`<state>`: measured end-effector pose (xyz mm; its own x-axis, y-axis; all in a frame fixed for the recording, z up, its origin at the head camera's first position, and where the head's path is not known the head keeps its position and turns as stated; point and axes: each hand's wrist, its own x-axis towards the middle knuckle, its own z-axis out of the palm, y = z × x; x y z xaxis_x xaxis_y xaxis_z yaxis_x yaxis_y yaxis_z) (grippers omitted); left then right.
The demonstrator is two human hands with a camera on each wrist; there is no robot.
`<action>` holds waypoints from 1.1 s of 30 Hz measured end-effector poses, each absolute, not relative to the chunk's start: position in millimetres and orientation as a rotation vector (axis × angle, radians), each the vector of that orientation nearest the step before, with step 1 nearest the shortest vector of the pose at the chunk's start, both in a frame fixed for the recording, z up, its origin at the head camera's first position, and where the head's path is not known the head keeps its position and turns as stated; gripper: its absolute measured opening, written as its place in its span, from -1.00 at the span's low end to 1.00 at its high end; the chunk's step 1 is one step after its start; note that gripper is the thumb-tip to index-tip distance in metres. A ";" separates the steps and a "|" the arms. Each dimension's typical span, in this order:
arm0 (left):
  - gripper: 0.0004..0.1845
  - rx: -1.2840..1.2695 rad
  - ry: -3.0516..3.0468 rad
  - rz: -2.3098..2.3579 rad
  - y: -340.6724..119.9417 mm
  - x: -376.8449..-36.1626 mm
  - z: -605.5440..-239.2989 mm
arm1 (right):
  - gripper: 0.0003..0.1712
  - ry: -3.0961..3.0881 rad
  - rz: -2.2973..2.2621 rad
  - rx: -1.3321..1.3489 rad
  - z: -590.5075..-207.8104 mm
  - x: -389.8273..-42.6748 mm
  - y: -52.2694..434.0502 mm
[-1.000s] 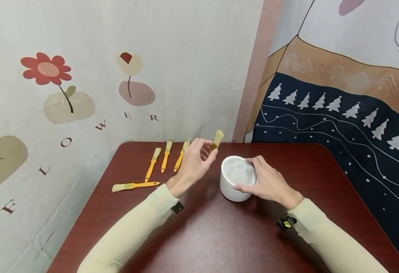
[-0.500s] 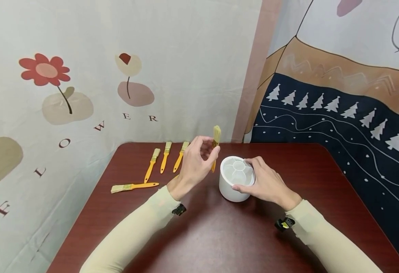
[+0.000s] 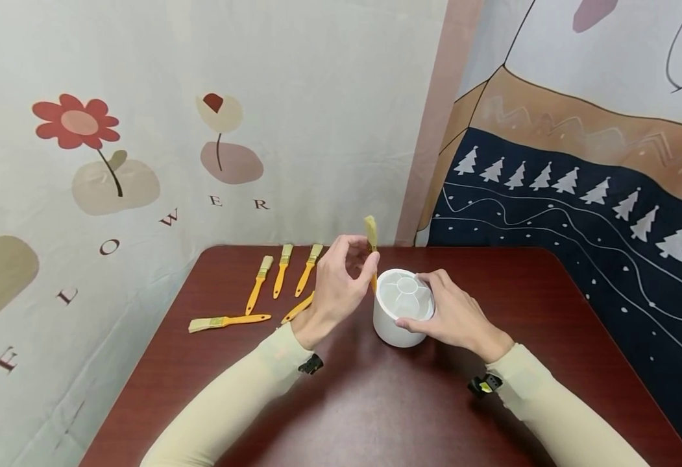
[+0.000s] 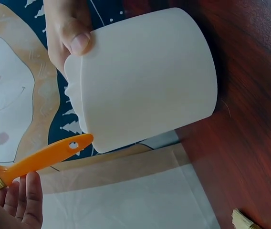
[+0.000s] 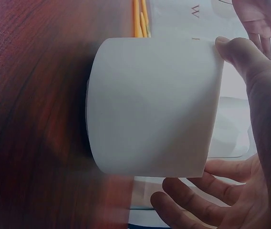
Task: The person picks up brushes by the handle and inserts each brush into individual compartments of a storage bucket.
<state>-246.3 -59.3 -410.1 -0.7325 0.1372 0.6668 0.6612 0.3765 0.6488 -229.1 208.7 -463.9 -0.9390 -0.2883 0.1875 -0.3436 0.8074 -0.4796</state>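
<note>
Five brushes: one held, four lying on the table, far left of the pot.
Left hand: fingers pinched on the held brush, bristles up, orange handle end down beside the pot's left rim; the left wrist view shows that end at the rim edge, not yet inside.
Right hand: curled round the white pot, thumb and fingers on its rim, steadying it near the table's middle.
Step in hand: likely standing the brush in the pot.
Next move: probably shifting the handle right, over a compartment, then lowering.
Pot contents: divided top, compartments appear empty.
Loose brushes: three in a far row, one crosswise nearer, part of another handle behind the left hand.
</note>
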 end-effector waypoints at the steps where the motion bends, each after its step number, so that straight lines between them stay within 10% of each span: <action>1: -0.71 -0.686 -2.125 -1.349 -58.7 -246.1 -410.1 | 0.30 -2.885 0.796 0.506 -463.8 -229.3 208.7; 33: -0.73 -0.719 -2.359 -1.319 -58.6 -238.9 -432.8 | 0.30 -2.872 0.732 0.513 -465.2 -228.9 206.6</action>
<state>-238.9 -58.6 -432.8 -0.8126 0.2613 0.5210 0.5807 0.4401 0.6849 -228.9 206.6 -465.2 -0.9331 -0.2921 0.2100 -0.3570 0.8241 -0.4397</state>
